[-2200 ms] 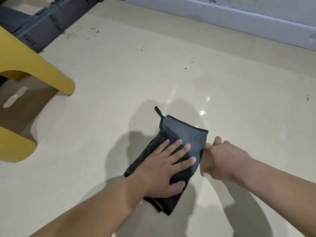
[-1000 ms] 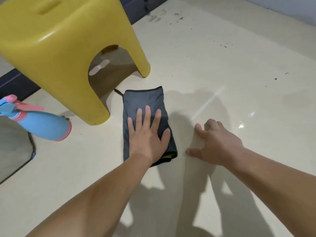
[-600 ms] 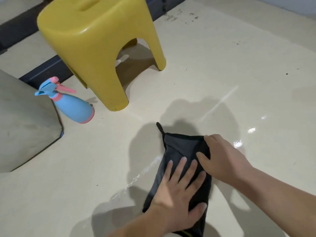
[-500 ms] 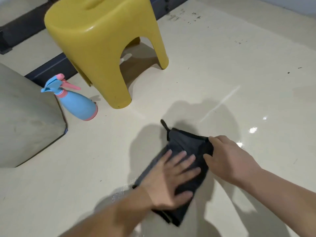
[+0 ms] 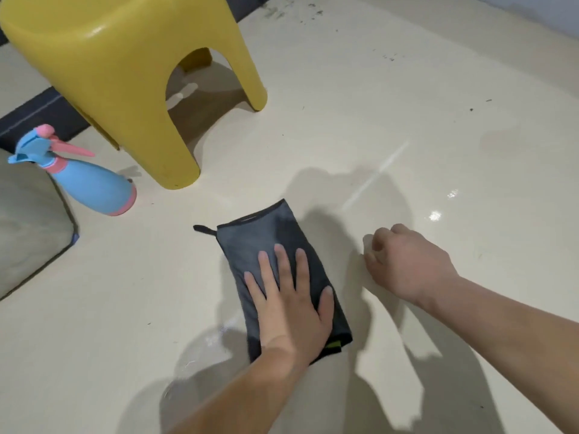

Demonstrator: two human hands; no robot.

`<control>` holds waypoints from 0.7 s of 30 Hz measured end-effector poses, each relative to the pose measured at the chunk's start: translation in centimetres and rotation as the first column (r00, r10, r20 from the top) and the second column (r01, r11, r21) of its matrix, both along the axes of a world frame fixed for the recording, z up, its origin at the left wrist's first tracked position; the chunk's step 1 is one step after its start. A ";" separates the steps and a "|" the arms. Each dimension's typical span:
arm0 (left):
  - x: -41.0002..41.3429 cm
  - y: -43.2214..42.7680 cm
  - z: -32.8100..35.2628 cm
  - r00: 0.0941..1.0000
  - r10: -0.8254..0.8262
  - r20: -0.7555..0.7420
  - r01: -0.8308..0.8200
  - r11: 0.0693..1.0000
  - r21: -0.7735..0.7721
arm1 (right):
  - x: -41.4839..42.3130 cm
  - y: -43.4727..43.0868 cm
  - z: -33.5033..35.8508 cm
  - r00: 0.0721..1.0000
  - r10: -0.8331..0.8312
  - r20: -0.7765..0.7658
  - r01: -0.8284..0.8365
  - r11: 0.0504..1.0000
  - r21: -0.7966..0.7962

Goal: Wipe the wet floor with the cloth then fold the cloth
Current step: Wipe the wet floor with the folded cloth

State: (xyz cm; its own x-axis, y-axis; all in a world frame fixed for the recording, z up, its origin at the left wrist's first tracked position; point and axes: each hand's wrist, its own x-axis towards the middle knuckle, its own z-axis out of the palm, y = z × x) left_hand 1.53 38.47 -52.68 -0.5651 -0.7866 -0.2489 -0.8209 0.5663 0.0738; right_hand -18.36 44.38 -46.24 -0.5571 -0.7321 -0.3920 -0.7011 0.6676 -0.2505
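Glossy cream floor (image 5: 391, 89): folded cloth (image 5: 263, 239) lies mid-floor, long axis running away from the person, under the flat, spread-fingered left hand (image 5: 291, 305); right hand (image 5: 404, 264), loosely curled and empty, rests just beside.

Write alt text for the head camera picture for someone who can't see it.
A person's left hand presses flat on a folded dark grey cloth on a glossy cream floor, while the right hand, loosely curled, rests on the floor beside it. Behind stand a yellow plastic stool and a blue and pink spray bottle.
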 end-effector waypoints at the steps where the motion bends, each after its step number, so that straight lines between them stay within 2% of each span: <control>1: -0.9 1.8 -0.2 0.997 -0.069 0.017 0.069 0.997 0.018 | -0.4 0.9 0.1 1.000 0.007 -0.015 -0.007 1.000 0.006; 4: -4.3 5.0 -0.6 0.969 -0.247 0.002 0.247 0.967 0.065 | -1.9 4.1 -0.2 0.998 -0.018 -0.052 0.020 0.999 0.026; 8: -9.6 8.8 -0.7 0.887 -0.461 -0.013 0.460 0.883 0.091 | -5.9 9.6 -0.7 0.933 -0.360 -0.024 0.358 0.932 -0.060; 12: -13.9 14.1 -0.9 0.780 -0.612 -0.132 0.625 0.769 0.134 | -8.8 16.9 -1.2 0.859 -0.503 -0.092 0.494 0.863 -0.110; 17: -17.1 20.9 -0.8 0.624 -0.750 -0.217 0.781 0.609 0.139 | -8.6 26.4 -0.9 0.775 -0.629 -0.059 0.629 0.777 -0.024; 21: -18.0 23.6 -0.9 0.574 -0.807 -0.136 0.818 0.560 0.130 | -6.6 32.0 0.0 0.713 -0.701 0.003 0.701 0.713 -0.024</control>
State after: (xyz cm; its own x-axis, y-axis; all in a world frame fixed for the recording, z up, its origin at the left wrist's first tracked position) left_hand -16.46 62.11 -53.59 -0.9609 0.0623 -0.2696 -0.0098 0.9661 0.2579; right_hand -24.97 76.39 -46.26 -0.9161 -0.1387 -0.3762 -0.0355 0.9626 -0.2686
